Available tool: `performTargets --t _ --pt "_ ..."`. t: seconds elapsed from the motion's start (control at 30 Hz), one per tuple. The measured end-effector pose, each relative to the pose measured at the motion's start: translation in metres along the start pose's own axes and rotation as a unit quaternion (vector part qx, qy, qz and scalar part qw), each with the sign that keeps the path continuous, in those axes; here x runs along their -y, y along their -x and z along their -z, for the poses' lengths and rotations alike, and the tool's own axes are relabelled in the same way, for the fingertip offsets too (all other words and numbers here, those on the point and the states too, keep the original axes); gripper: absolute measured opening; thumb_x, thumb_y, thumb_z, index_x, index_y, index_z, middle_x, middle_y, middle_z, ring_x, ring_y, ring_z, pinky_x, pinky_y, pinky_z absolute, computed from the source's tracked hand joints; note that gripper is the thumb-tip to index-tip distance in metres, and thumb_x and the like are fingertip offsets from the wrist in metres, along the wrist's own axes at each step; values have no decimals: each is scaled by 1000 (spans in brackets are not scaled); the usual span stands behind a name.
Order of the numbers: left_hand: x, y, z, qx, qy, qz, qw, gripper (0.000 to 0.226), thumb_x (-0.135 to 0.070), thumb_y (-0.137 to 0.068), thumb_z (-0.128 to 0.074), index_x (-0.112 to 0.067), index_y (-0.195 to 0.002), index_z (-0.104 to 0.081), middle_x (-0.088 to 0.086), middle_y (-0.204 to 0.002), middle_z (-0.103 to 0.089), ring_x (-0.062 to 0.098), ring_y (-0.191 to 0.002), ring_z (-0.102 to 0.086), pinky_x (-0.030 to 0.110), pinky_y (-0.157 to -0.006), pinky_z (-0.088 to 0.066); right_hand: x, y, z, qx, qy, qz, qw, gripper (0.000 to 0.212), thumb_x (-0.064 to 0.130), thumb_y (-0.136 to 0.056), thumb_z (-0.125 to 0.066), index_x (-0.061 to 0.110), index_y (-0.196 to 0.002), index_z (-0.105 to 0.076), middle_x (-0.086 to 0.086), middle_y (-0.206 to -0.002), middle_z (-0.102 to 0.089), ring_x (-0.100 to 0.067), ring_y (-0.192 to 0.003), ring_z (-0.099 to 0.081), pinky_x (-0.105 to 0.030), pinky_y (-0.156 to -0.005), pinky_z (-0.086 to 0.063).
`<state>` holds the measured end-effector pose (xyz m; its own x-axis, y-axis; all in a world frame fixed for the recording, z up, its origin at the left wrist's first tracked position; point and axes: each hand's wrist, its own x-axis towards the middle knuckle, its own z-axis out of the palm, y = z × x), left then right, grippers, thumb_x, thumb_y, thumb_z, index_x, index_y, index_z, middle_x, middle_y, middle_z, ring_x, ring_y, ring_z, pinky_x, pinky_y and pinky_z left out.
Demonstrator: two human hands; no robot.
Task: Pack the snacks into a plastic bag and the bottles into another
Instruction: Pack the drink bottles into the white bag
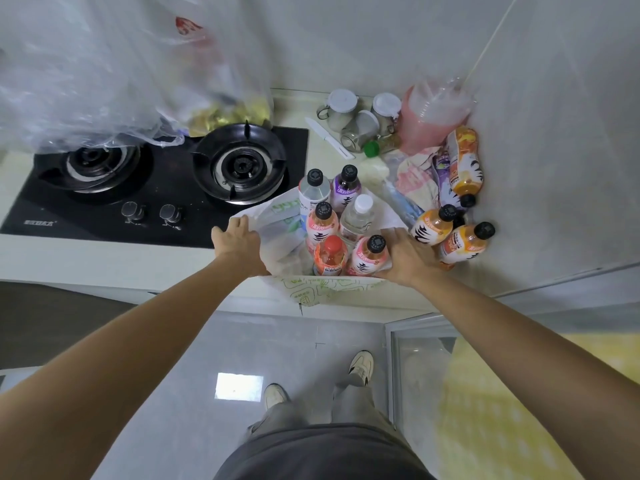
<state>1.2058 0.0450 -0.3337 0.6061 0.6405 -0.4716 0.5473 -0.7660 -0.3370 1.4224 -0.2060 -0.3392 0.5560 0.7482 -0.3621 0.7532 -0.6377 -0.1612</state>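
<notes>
A white plastic bag with green print (277, 223) stands open on the counter, with several bottles upright inside it, among them a red-capped bottle (330, 256) and a clear white-capped bottle (358, 218). My left hand (237, 242) grips the bag's left rim. My right hand (407, 256) holds the bag's right edge beside a pink bottle (369, 256). Three orange bottles (433, 225) (464, 242) (465, 164) lie outside the bag to the right. A large clear bag holding yellow snack packs (221, 114) sits at the back left over the stove.
A black two-burner gas stove (156, 181) fills the counter's left. Glass jars (341, 107), a white knife (329, 136), a green-capped bottle (374, 147) and a pink bag of cups (433, 116) stand at the back against the wall. Crumpled wrappers (415, 181) lie near the corner.
</notes>
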Motion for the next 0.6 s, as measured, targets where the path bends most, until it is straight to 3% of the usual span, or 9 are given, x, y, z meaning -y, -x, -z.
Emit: performTargets --t 0.13,0.33,0.6 --pt "5 4 2 -45 9 -25 999 74 -85 -68 -60 -32 -119 -57 -2 -123 -47 22 -118 -41 41 -87 -37 2 5 9 7 -5 17 1000 84 59 -69 -84 28 -137 -46 -2 -134 -55 -27 -125 -56 -43 -88 -53" --pt "11 22 13 -198 52 -103 973 56 -71 -83 -60 -29 -118 -68 -4 -104 -61 21 -104 -54 39 -90 -42 11 22 23 -15 11 37 999 68 31 -82 -80 26 -143 -51 2 -140 -56 -29 -126 -59 -43 -94 -52" --pt "-13 44 72 -284 169 -179 927 36 -48 -95 -53 -24 -115 -70 1 -109 -66 27 -108 -56 43 -87 -46 14 55 48 -82 -3 13 997 50 12 -92 -68 20 -140 -59 0 -145 -56 -30 -128 -58 -43 -96 -53"
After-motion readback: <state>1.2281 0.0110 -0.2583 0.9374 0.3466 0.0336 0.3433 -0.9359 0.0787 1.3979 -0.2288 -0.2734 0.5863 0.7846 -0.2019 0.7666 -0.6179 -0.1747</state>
